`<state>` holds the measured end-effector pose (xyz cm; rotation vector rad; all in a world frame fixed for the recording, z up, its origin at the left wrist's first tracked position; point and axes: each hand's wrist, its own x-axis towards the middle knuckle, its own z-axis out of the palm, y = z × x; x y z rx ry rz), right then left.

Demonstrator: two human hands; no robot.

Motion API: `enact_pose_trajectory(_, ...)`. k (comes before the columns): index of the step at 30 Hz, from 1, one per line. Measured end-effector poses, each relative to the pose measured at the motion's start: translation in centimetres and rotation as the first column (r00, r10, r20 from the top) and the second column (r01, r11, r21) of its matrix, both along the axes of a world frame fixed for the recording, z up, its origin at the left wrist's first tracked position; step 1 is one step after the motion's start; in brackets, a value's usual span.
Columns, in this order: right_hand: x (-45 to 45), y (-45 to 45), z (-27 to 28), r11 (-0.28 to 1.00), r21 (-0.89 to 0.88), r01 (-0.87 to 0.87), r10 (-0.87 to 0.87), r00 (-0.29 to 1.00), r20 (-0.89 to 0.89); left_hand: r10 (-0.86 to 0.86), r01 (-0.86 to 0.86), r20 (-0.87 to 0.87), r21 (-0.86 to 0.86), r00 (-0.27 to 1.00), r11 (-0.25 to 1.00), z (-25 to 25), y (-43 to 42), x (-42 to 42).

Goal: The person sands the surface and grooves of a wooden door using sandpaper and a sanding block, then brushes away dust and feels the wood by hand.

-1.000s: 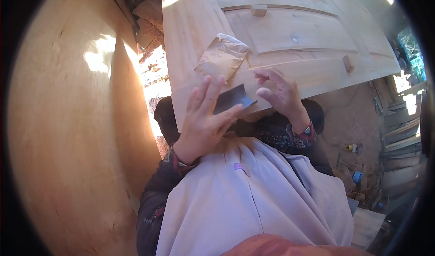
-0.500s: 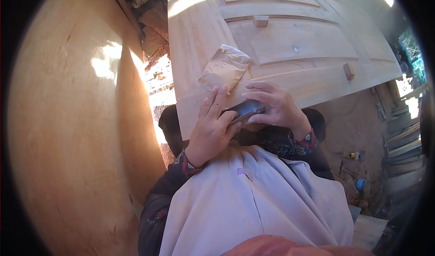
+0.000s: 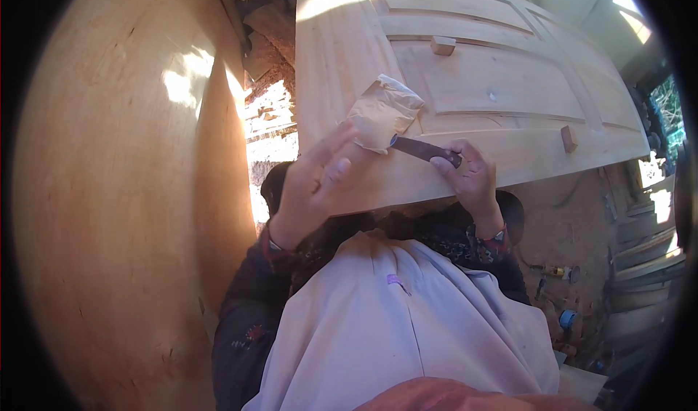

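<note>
My right hand [image 3: 471,177] pinches one end of a dark, narrow strip that looks like sandpaper [image 3: 422,149]. The strip's other end points left, by the edge of a crumpled, folded beige paper [image 3: 385,109] lying on the panelled wooden door [image 3: 327,62]. Nearer the door's left side, my left hand [image 3: 313,182] is raised with its fingers apart and holds nothing. Motion blurs it a little, and its fingertips overlap the paper's lower left edge in view.
Two small wooden blocks, one far [image 3: 443,45] and one near the right edge [image 3: 568,139], sit on the door. A large wooden board [image 3: 123,215] stands at my left. On the ground at right lie a yellow-labelled item [image 3: 558,272] and a blue round object [image 3: 568,319].
My left hand has let go of the dark strip and moved left. The strip, earlier bent between both hands, is now straighter, further forward and in my right hand alone.
</note>
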<state>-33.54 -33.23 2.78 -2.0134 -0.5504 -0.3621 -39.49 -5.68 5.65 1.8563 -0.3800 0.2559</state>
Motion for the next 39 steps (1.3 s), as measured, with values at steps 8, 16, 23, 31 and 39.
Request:
enact_pose_trajectory(8, 0.2, 0.5, -0.1, 0.989, 0.114, 0.090, -0.077, 0.990, -0.116, 0.275, -0.341, 0.212, 0.407, 0.938, 0.847, -5.7, 3.7, 8.5)
enact_pose_trajectory(16, 0.2, 0.6, 1.0, 0.996, 0.054, 0.071, -0.058, 0.977, -0.207, 0.367, -0.369, 0.137, 0.622, 0.920, 0.691, -4.0, 2.3, 6.9)
enact_pose_trajectory(23, 0.1, 0.5, 0.8, 0.991, 0.041, 0.125, -0.115, 0.975, -0.191, 0.419, -0.407, 0.139, 0.629, 0.897, 0.662, -4.3, 2.1, 6.9)
enact_pose_trajectory(31, 0.3, 0.5, 0.5, 0.986, 0.072, 0.150, -0.136, 0.975, -0.174, 0.454, -0.436, 0.160, 0.666, 0.876, 0.606, -4.4, 2.0, 6.8)
enact_pose_trajectory(39, 0.3, 0.5, 0.6, 0.980, 0.072, 0.183, -0.168, 0.970, -0.175, 0.455, -0.496, 0.228, 0.573, 0.861, 0.652, -4.4, 2.0, 6.7)
